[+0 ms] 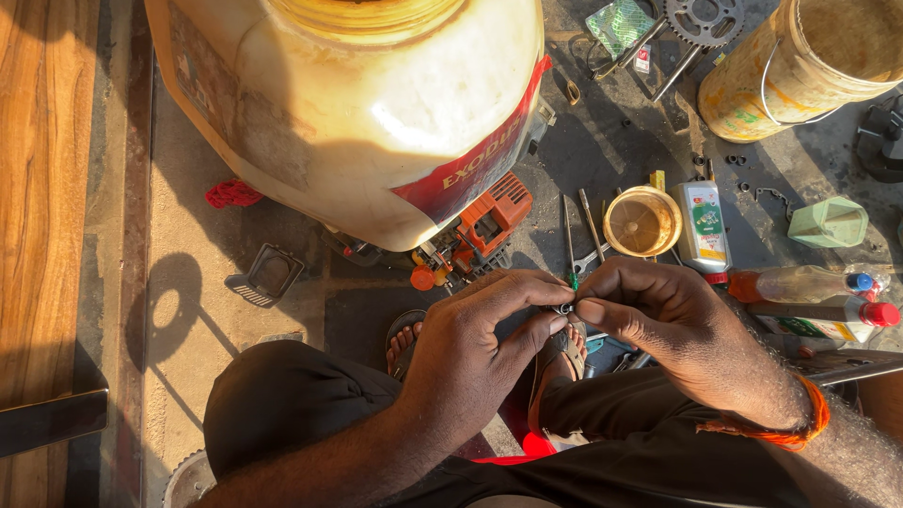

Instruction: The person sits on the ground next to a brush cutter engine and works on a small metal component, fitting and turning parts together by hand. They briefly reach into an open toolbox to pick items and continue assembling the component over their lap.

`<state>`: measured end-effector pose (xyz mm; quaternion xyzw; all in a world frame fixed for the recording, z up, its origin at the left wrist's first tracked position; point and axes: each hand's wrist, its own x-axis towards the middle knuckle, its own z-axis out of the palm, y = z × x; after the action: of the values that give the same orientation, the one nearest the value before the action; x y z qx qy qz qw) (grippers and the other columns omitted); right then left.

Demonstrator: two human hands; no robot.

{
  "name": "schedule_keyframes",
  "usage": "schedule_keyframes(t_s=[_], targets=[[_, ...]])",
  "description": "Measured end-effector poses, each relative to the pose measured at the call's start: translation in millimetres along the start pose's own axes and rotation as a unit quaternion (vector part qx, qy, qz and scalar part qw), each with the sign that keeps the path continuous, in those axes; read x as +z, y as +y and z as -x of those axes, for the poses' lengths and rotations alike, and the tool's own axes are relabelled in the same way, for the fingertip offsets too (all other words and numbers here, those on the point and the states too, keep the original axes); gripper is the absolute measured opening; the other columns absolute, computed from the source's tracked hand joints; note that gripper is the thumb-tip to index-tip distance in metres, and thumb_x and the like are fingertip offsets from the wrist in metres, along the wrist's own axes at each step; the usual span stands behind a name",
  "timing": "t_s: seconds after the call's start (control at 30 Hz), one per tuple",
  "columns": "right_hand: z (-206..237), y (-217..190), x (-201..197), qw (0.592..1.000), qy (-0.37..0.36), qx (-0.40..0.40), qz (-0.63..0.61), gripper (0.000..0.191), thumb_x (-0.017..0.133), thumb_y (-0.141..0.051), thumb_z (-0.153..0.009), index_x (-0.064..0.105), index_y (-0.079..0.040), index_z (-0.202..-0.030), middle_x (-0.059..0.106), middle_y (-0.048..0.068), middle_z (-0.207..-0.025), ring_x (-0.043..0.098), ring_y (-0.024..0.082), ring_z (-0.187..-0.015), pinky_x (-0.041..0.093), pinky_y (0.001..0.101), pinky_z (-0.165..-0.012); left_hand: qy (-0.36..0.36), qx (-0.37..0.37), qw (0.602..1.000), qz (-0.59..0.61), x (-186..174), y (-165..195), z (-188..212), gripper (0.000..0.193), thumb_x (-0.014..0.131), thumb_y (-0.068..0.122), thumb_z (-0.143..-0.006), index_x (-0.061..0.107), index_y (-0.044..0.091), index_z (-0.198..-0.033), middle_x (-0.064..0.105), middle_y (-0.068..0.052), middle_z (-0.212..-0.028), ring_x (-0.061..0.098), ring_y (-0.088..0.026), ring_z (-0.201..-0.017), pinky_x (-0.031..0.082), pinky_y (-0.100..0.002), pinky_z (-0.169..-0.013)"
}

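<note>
My left hand (475, 343) and my right hand (658, 320) meet over my knees, fingertips pinched together on a small metal part (562, 308) that is mostly hidden between them. A green-tipped tool (573, 279) pokes up just above the fingers. An orange thread band circles my right wrist. Straight ahead stands a big cream plastic tank (357, 103) with a red label, mounted over a small orange engine (489, 221).
Screwdrivers (591, 226), a yellowish funnel cup (641, 222), a white oil bottle (704, 226), plastic bottles (809, 284), a sprocket (704, 19), a dirty bucket (800, 66) and a green cup (828, 224) lie on the floor at right. A black filter cover (268, 275) and red rag (232, 194) at left.
</note>
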<state>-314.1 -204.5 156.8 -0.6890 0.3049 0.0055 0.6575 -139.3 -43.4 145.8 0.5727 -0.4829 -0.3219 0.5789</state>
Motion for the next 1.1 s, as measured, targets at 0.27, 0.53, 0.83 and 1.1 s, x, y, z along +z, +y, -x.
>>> schedule_keyframes(t_s=[0.27,0.53,0.83,1.1], targets=[[0.2,-1.8,-2.4,1.000,-0.019,-0.001,0.002,0.026,0.067,-0.026,-0.097,0.074,0.000,-0.097,0.065,0.002,-0.083,0.055,0.009,-0.076,0.047,0.0307,-0.065,0.004,0.008,0.999,-0.032,0.7,0.0,1.7,0.019,0.071,0.001,-0.096,0.069,0.002,-0.115,0.075,-0.011,-0.116,0.076,-0.022,-0.109,0.063,-0.031,-0.092],[5.5,-1.3,-8.6,1.000,-0.026,-0.003,-0.004,0.031,0.067,-0.028,-0.095,0.077,0.000,-0.105,0.075,0.005,-0.090,0.065,0.010,-0.083,0.054,0.0295,-0.070,-0.023,-0.022,0.998,0.046,-1.6,1.9,1.1,0.020,0.069,0.001,-0.098,0.070,0.003,-0.117,0.075,-0.010,-0.117,0.077,-0.021,-0.110,0.064,-0.030,-0.092],[5.6,5.7,-10.4,0.999,-0.001,-0.033,-0.005,0.032,0.069,-0.030,-0.098,0.075,0.002,-0.101,0.060,-0.001,-0.077,0.047,0.008,-0.068,0.041,0.0274,-0.059,-0.020,0.011,0.999,0.044,-5.0,6.2,-0.8,0.021,0.069,0.000,-0.098,0.068,0.003,-0.119,0.075,-0.011,-0.119,0.077,-0.021,-0.112,0.063,-0.031,-0.093],[4.3,5.0,-6.4,0.999,0.003,-0.035,0.010,0.029,0.067,-0.028,-0.096,0.077,-0.002,-0.102,0.065,-0.001,-0.077,0.049,0.008,-0.066,0.043,0.0269,-0.056,-0.013,0.007,1.000,0.008,-4.9,6.1,0.4,0.019,0.069,0.000,-0.098,0.068,0.003,-0.117,0.075,-0.010,-0.119,0.077,-0.022,-0.111,0.062,-0.031,-0.092]])
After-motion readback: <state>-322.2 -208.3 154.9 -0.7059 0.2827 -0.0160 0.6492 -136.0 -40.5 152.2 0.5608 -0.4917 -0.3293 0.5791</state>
